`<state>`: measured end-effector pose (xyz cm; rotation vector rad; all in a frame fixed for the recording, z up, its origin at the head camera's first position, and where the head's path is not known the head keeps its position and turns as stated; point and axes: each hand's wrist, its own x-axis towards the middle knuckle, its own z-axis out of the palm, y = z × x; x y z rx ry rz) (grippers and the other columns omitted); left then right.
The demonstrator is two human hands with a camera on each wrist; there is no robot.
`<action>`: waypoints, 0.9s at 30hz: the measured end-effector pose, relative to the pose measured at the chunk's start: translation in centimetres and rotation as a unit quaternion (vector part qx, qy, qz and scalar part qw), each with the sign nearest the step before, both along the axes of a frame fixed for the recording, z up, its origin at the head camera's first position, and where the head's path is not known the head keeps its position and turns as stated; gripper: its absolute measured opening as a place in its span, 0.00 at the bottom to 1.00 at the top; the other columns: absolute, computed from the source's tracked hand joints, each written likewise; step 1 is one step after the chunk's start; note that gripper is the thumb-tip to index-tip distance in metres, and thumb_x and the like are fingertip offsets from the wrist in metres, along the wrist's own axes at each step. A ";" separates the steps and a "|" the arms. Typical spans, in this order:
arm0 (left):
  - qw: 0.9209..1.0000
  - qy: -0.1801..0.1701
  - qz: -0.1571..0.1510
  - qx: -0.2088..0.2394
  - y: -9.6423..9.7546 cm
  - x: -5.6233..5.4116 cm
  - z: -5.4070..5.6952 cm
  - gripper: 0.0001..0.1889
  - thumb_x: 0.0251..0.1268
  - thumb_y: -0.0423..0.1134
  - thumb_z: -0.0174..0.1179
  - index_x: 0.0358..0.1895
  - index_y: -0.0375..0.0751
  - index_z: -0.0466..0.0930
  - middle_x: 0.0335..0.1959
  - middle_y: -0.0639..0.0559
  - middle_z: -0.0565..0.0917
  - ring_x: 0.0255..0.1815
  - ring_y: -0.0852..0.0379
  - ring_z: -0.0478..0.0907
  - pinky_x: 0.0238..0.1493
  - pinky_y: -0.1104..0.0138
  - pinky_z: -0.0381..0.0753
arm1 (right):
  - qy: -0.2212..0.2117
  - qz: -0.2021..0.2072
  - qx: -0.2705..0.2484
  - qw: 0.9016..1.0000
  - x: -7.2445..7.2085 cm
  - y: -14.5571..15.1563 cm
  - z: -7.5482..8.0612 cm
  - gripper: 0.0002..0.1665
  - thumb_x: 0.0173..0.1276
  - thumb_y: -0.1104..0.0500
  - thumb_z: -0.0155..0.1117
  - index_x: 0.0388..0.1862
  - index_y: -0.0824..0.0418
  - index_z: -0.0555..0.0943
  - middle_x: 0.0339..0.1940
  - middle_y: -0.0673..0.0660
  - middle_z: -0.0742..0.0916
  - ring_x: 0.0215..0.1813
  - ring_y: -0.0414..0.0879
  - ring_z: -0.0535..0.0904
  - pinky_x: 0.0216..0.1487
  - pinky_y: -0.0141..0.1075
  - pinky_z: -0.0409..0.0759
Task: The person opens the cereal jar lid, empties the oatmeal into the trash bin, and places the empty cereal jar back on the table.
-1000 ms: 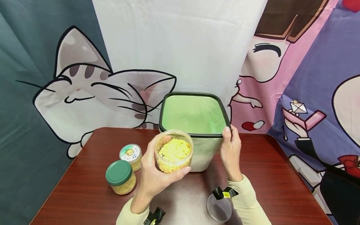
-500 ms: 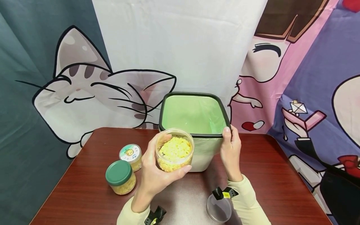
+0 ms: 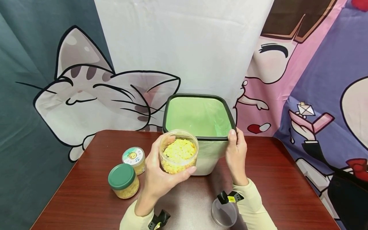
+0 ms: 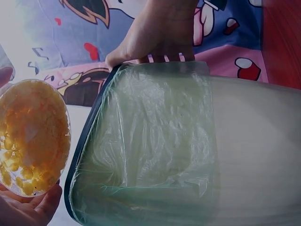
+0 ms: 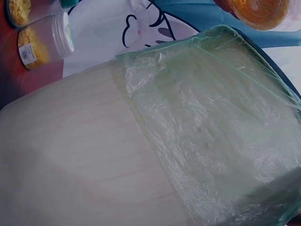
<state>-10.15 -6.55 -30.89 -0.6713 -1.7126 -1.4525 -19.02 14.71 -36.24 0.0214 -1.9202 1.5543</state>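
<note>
My left hand [image 3: 156, 179] holds an open clear plastic tub [image 3: 169, 166] of crumbly yellow pieces, fingers round its far side and thumb along the near side. Mouth tilted slightly toward me, the tub overlaps the near left rim of a trash bin [image 3: 207, 159] in the head view. A pale green liner bag [image 4: 155, 127] is folded over that bin's black rim. At the near right corner, my right hand [image 3: 236, 153] grips the rim, thumb on top. The right wrist view shows the tub's underside [image 5: 263, 12] above the rim, while most of the right hand is hidden there.
Left of the bin stand two filled jars, one with a green lid [image 3: 122, 176], the other with a printed white lid [image 3: 133, 156]. A loose clear lid [image 3: 224, 213] lies on the brown table [image 3: 83, 191] by my right forearm. Behind hangs a cartoon-print cloth [image 3: 184, 48].
The tub in my left hand has risen slightly toward the bin's rim. My right hand keeps its grip on the bin, and nothing else has visibly moved.
</note>
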 end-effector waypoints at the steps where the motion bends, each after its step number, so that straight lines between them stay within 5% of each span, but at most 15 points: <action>1: 1.000 -0.006 0.003 0.000 0.0 0.1 0.1 0.43 0.31 0.42 0.76 0.54 0.24 0.68 0.45 0.35 0.77 0.46 0.43 0.75 0.51 0.66 0.72 | 0.001 0.002 -0.002 1.000 0.0 0.0 0.0 0.21 0.72 0.51 0.46 0.51 0.65 0.75 0.41 0.54 0.80 0.44 0.40 0.71 0.45 0.29 0.67; 20: 0.999 -0.033 0.009 0.003 0.0 -0.3 0.3 0.44 0.32 0.45 0.76 0.56 0.24 0.67 0.45 0.34 0.76 0.47 0.41 0.74 0.51 0.65 0.72 | -0.004 0.007 -0.004 1.000 2.1 -1.3 2.9 0.21 0.71 0.58 0.44 0.52 0.74 0.73 0.42 0.61 0.79 0.43 0.36 0.70 0.45 0.27 0.65; 27: 1.000 -0.023 0.013 0.007 -0.1 -0.6 0.7 0.44 0.34 0.47 0.75 0.55 0.23 0.66 0.44 0.33 0.76 0.46 0.39 0.74 0.51 0.64 0.72 | -0.005 0.003 -0.003 1.000 0.7 -0.5 1.1 0.21 0.72 0.55 0.44 0.52 0.69 0.74 0.42 0.58 0.80 0.44 0.38 0.70 0.46 0.27 0.65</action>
